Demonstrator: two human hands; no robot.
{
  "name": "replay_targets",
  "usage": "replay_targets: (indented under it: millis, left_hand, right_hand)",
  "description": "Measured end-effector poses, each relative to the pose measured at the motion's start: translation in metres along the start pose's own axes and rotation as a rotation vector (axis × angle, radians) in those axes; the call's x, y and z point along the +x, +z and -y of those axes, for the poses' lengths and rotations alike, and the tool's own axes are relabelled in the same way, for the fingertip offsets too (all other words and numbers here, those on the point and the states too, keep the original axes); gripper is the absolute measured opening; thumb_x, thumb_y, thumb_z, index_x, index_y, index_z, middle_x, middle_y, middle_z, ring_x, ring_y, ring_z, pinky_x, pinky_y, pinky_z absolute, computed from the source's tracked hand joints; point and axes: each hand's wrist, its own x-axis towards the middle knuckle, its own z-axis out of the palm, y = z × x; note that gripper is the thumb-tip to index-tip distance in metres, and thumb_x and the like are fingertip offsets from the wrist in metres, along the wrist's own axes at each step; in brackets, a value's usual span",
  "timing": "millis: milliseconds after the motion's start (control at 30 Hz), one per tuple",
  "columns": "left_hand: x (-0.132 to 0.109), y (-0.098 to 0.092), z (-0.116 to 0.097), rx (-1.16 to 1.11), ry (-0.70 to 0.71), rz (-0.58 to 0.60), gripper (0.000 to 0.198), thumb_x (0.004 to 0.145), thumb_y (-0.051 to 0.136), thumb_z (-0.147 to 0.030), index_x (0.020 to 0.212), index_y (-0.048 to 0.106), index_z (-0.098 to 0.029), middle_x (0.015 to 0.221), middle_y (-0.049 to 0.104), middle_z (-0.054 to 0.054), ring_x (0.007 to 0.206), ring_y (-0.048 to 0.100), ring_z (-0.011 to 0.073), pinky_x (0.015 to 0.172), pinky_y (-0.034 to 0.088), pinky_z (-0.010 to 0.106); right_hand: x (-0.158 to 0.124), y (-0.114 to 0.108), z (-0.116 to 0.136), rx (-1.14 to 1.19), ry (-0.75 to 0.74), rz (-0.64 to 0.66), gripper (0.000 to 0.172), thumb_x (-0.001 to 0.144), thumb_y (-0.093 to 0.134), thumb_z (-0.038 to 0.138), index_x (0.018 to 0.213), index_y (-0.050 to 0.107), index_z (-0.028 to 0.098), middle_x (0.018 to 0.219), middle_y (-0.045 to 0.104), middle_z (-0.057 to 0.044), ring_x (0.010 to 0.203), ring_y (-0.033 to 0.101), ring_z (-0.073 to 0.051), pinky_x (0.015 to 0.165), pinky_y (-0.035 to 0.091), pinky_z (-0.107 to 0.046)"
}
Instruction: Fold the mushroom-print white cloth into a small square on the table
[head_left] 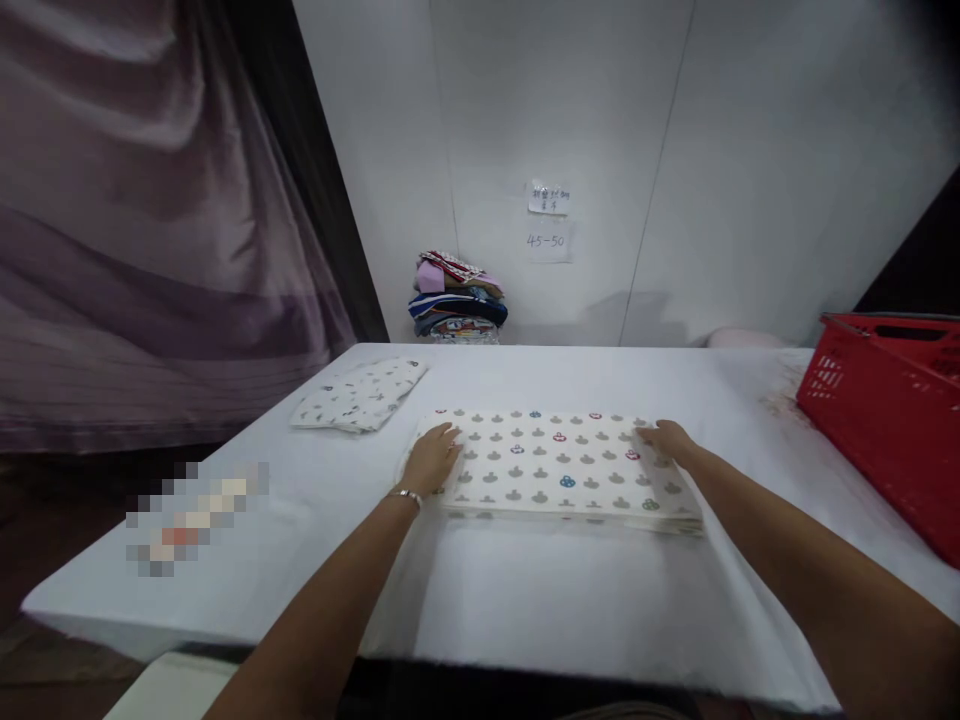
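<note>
Forearms [337,600] are stretched over the desk [562,610]. The folded cloth [559,465] is pressed at its ends by the left hand [433,458] and right hand [667,440], each grip spread flat.

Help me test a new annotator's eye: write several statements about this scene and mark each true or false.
1. The left hand and right hand both rest on the folded white cloth printed with small grey shapes. True.
2. The red plastic basket stands at the left edge of the white-covered table. False: it stands at the right edge.
3. A second folded white patterned cloth lies further back and to the left. True.
4. The stack of coloured clothes sits inside the basket. False: it is by the white wall, beyond the table's far edge.
5. A thin bracelet circles the left wrist. True.
</note>
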Motion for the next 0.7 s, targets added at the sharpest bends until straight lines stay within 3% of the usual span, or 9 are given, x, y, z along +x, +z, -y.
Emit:
replay_targets:
  millis: [133,300,400,533,700]
  left_hand:
    - [0.053,0.006,-0.006,0.036,0.021,0.112,0.048,0.098,0.046,-0.027,0.143,0.054,-0.014,0.158,0.044,0.015,0.148,0.039,0.0270,0.121,0.033,0.045]
    - [0.098,0.023,-0.007,0.045,0.038,0.197,0.047,0.099,0.045,-0.031,0.145,0.050,-0.024,0.160,0.041,0.011,0.150,0.033,0.0282,0.121,0.027,0.056]
    - [0.110,0.027,-0.004,0.051,0.053,0.228,0.043,0.100,0.046,-0.038,0.139,0.055,-0.026,0.151,0.053,0.012,0.144,0.042,0.0287,0.119,0.029,0.055]
    - [0.113,0.026,-0.002,0.031,0.084,0.204,0.031,0.097,0.055,-0.042,0.114,0.069,-0.020,0.120,0.071,0.012,0.119,0.061,0.0273,0.109,0.040,0.044]
    - [0.132,0.017,-0.008,0.000,0.081,0.121,0.027,0.098,0.055,-0.038,0.102,0.069,-0.015,0.105,0.072,0.010,0.102,0.063,0.0234,0.097,0.045,0.038]
  right_hand:
    - [0.015,0.004,0.008,0.015,0.074,0.068,0.029,0.073,0.075,0.045,0.080,0.066,0.018,0.084,0.071,-0.016,0.089,0.069,-0.035,0.083,0.053,-0.051]
    - [0.025,0.002,0.002,0.168,0.076,0.175,0.028,0.067,0.077,0.043,0.074,0.063,0.020,0.072,0.069,-0.013,0.078,0.069,-0.036,0.068,0.055,-0.052]
    - [0.023,0.000,-0.002,0.205,0.102,0.141,0.028,0.067,0.076,0.044,0.078,0.062,0.022,0.080,0.072,-0.015,0.079,0.069,-0.036,0.067,0.055,-0.050]
    - [0.014,0.002,-0.008,0.253,0.086,0.086,0.027,0.069,0.077,0.044,0.077,0.059,0.025,0.086,0.073,-0.013,0.084,0.069,-0.035,0.071,0.056,-0.047]
    - [0.037,-0.003,-0.017,0.452,-0.010,0.077,0.027,0.072,0.075,0.047,0.084,0.057,0.031,0.084,0.074,-0.006,0.078,0.071,-0.033,0.064,0.056,-0.047]
